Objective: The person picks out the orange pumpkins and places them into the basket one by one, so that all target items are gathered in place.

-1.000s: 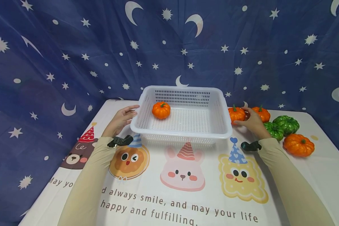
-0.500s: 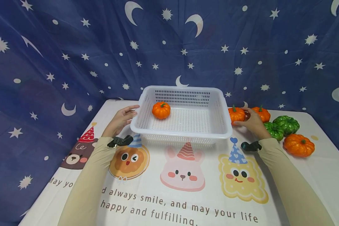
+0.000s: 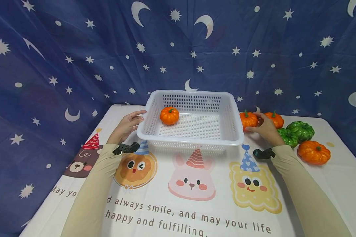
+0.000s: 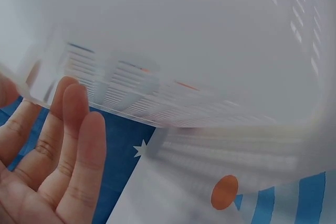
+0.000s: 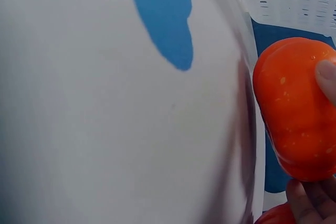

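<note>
A white plastic basket [image 3: 190, 142] with slotted walls stands in the middle of the table, one small orange pumpkin [image 3: 169, 116] lying at its left inside. Against the basket's left side rests my left hand [image 3: 126, 126]; in the left wrist view its fingers [image 4: 90, 156] are extended along the wall. My right hand [image 3: 266, 129] grips another orange pumpkin [image 3: 248, 120] just right of the basket, thumb on one side and fingers on the other. The right wrist view shows this held pumpkin [image 5: 296, 108] up close, with the thumb [image 5: 328, 77] on its skin.
Behind my right hand sits an orange pumpkin [image 3: 274, 119]. Two green pumpkins [image 3: 301, 130] and a larger orange one [image 3: 313, 152] are grouped farther right. A printed white cloth [image 3: 192, 210] covers the table. A dark blue star-patterned curtain [image 3: 178, 49] hangs close behind.
</note>
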`<state>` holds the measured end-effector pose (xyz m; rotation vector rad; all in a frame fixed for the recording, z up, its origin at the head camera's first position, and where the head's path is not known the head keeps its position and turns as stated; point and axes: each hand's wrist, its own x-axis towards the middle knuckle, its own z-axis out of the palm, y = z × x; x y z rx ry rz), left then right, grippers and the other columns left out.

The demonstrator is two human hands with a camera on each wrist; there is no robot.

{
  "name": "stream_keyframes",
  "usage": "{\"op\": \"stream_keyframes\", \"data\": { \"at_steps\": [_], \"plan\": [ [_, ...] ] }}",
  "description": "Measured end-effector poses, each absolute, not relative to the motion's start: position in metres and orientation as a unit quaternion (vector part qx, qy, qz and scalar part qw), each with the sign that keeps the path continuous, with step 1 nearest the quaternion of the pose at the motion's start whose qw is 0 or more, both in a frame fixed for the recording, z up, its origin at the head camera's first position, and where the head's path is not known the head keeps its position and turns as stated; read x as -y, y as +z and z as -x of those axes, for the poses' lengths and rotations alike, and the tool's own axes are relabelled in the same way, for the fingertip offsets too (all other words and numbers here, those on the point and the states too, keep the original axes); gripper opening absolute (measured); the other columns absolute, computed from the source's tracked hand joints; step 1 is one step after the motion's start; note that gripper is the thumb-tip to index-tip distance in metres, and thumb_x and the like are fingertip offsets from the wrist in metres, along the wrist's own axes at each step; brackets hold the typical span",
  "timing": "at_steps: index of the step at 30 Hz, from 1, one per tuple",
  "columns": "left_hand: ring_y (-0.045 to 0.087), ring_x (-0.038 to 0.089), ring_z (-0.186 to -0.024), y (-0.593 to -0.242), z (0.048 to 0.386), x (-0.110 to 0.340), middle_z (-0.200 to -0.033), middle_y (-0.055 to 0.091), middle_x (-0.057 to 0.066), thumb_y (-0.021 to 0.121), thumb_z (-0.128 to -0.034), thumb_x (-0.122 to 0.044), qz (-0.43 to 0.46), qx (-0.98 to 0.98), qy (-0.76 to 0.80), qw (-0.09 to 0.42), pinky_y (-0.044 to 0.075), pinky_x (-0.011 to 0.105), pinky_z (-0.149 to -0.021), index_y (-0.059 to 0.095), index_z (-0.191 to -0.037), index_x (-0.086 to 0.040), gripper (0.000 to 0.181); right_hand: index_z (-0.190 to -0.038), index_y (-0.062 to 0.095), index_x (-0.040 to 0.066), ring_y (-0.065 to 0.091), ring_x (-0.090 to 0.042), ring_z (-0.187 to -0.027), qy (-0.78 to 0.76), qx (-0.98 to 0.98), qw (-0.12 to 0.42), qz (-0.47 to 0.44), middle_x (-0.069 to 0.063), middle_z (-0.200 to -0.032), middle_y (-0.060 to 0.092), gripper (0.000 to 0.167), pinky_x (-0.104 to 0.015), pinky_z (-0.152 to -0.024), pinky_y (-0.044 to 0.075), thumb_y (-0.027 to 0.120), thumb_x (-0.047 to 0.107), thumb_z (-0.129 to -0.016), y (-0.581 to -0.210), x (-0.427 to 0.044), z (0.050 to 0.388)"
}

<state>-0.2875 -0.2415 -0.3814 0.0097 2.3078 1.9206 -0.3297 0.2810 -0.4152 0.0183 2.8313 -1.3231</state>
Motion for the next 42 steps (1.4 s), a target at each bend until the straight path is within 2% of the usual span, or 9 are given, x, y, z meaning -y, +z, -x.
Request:
{"op": "stream_keyframes", "data": {
  "at_steps": [7, 14, 23, 30, 42],
  "plan": [
    [0.055, 0.004, -0.1, -0.382, 0.287, 0.242, -0.11, 0.052, -0.006, 0.057, -0.0942, -0.022, 0.001, -0.768, 0.637, 0.072, 0.053, 0.015, -0.079, 0.037, -0.143, -0.01, 0.055, -0.147, 0.023, 0.002, 0.033, -0.045, -0.13, -0.421, -0.907, -0.005, 0.003, -0.026, -0.149, 0.027, 0.087, -0.055, -0.109, 0.031, 0.073, 0.03, -0.082, -0.412, -0.281, 0.329],
    [0.056, 0.002, -0.098, -0.382, 0.287, 0.243, -0.107, 0.053, -0.007, 0.056, -0.0947, -0.021, -0.008, -0.765, 0.64, 0.069, 0.053, 0.015, -0.078, 0.036, -0.144, -0.008, 0.054, -0.148, 0.022, 0.004, 0.034, -0.043, -0.131, -0.432, -0.9, -0.043, 0.027, -0.024, -0.15, 0.027, 0.087, -0.054, -0.109, 0.031, 0.072, 0.03, -0.082, -0.412, -0.283, 0.327],
    [0.057, 0.002, -0.096, -0.382, 0.287, 0.243, -0.106, 0.054, -0.008, 0.057, -0.0944, -0.021, -0.012, -0.762, 0.643, 0.068, 0.053, 0.015, -0.078, 0.037, -0.144, -0.008, 0.055, -0.145, 0.03, 0.005, 0.039, -0.035, -0.13, -0.488, -0.866, -0.108, 0.017, -0.02, -0.145, 0.036, 0.081, -0.047, -0.108, 0.036, 0.075, 0.021, -0.08, -0.407, -0.28, 0.325],
    [0.056, 0.001, -0.096, -0.381, 0.287, 0.244, -0.107, 0.053, -0.007, 0.056, -0.0949, -0.022, -0.015, -0.764, 0.641, 0.071, 0.053, 0.015, -0.079, 0.035, -0.144, -0.008, 0.055, -0.143, 0.036, 0.011, 0.044, -0.029, -0.127, -0.492, -0.855, -0.166, 0.005, -0.016, -0.141, 0.043, 0.079, -0.034, -0.107, 0.04, 0.078, 0.023, -0.077, -0.404, -0.28, 0.328],
    [0.056, 0.001, -0.097, -0.381, 0.286, 0.242, -0.11, 0.052, -0.005, 0.055, -0.0951, -0.022, -0.01, -0.763, 0.642, 0.075, 0.053, 0.015, -0.079, 0.034, -0.145, -0.009, 0.056, -0.14, 0.041, 0.013, 0.047, -0.023, -0.126, -0.489, -0.845, -0.216, 0.03, -0.011, -0.14, 0.046, 0.074, -0.028, -0.107, 0.039, 0.078, 0.02, -0.076, -0.386, -0.277, 0.324]
  ]
}}
